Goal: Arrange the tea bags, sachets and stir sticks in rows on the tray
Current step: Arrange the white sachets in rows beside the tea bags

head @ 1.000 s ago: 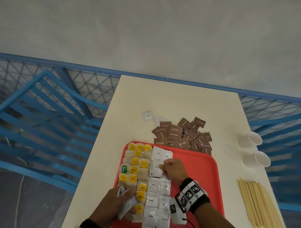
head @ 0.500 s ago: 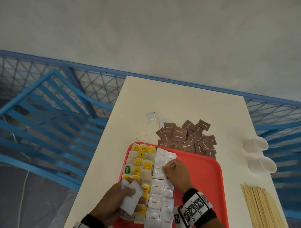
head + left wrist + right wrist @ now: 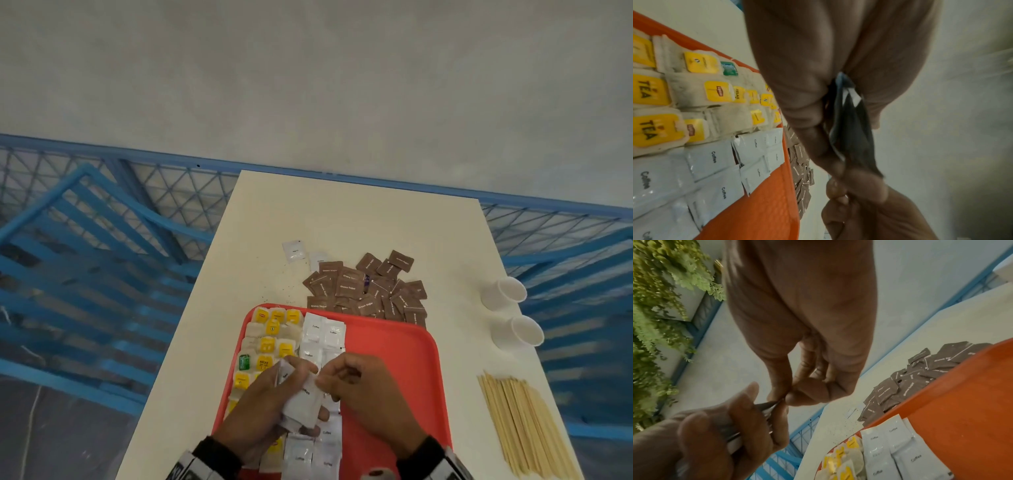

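Tea bags (image 3: 270,342) and coffee sachets (image 3: 323,334) lay in rows on the tray (image 3: 394,359). My left hand (image 3: 260,407) gripped spare sachets (image 3: 301,401); my right hand (image 3: 363,394) pinched one corner. Sugar sachets (image 3: 370,287) and sticks (image 3: 524,425) waited on the worktop (image 3: 342,222).

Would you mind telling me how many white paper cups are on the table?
2. Both lie on their sides near the table's right edge: one white paper cup farther away, the other white paper cup just nearer, above the wooden stir sticks. None looks hidden.

Black wristbands (image 3: 219,454) on both wrists; white patterned marker blocks attached.
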`<state>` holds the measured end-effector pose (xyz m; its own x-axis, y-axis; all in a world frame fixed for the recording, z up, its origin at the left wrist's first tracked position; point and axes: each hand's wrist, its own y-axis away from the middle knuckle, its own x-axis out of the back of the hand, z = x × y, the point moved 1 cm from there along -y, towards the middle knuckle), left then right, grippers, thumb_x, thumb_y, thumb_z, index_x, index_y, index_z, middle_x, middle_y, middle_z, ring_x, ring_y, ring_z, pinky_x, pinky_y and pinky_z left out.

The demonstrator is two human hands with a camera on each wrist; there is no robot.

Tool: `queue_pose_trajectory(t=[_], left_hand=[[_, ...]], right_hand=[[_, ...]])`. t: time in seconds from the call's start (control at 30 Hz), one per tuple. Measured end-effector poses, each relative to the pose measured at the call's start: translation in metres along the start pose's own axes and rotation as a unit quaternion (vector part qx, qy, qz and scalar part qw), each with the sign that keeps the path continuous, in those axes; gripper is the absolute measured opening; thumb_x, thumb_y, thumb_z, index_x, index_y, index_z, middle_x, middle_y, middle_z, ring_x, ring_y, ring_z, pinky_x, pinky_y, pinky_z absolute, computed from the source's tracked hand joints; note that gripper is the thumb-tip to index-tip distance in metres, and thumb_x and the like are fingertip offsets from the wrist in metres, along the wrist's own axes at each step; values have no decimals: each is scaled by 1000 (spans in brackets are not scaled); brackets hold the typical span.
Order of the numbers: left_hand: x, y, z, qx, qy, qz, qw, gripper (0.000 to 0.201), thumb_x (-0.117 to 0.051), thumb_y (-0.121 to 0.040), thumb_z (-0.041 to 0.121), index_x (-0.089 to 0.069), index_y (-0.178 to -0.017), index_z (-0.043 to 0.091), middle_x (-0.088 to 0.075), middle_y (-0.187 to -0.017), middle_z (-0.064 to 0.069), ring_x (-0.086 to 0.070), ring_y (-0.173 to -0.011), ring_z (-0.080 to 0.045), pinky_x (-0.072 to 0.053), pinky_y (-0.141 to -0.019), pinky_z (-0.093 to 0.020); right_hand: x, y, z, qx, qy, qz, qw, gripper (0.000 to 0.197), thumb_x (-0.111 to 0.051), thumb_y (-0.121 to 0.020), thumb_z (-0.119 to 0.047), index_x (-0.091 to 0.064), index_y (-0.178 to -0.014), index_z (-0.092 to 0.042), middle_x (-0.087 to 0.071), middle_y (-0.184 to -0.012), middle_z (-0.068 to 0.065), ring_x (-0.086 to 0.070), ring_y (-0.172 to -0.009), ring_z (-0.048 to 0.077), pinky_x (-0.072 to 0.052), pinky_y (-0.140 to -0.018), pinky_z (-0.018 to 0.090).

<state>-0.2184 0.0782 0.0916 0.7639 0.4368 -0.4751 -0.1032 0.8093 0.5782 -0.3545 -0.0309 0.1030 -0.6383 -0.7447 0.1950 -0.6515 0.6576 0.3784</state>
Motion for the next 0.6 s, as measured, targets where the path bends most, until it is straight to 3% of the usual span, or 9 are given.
queue_pose_trajectory(t=[0.1,0.27,0.33,0.47,0.53,0.6], left_hand=[[0,3,-3,6,-4,-6,1000,47,-71,-86,9,-48,-124,-5,-67,-102,-34,-69,-86,-45,-61,-60,-45],[-7,8,-6,-20,-68,10,997,43,-77,-78,7,-58,-115,-5,-69,-101,-33,-70,-78,-39,-62,-60,-44],[-8,9,-5,-33,-106,26,993,38,-81,-78,11,-61,-107,-2,-71,-90,-31,-70,-71,-36,-61,-58,-42],[-6,8,-6,-81,-211,68,972,29,-81,-77,22,-64,-91,4,-73,-72,-10,-71,-66,-25,-61,-61,-40],[-3,7,-6,-92,-264,83,957,24,-83,-76,27,-65,-81,11,-71,-69,-3,-70,-66,-19,-60,-63,-37],[2,8,-6,-81,-254,92,959,28,-88,-72,32,-64,-72,18,-69,-67,-7,-70,-66,-25,-61,-61,-39]], right_hand=[[9,0,3,8,6,12,1000,7,-79,-80,-13,-74,-77,-10,-71,-72,4,-60,-60,8,-51,-61,22],[18,1,5,14,-23,28,999,6,-71,-87,-10,-70,-82,-7,-66,-69,-3,-55,-59,5,-47,-58,18],[20,0,6,17,-44,30,998,10,-69,-90,-14,-70,-86,-6,-65,-70,-1,-53,-60,6,-45,-58,19],[12,-1,3,33,14,-21,999,19,-74,-84,-37,-76,-86,-18,-74,-84,2,-58,-69,6,-47,-65,23],[4,-3,2,41,27,-27,998,18,-75,-84,-33,-77,-80,-16,-73,-76,2,-57,-65,3,-45,-62,19],[0,-5,6,32,2,4,999,24,-74,-86,-34,-75,-74,-14,-67,-65,-2,-53,-60,2,-42,-61,18]])
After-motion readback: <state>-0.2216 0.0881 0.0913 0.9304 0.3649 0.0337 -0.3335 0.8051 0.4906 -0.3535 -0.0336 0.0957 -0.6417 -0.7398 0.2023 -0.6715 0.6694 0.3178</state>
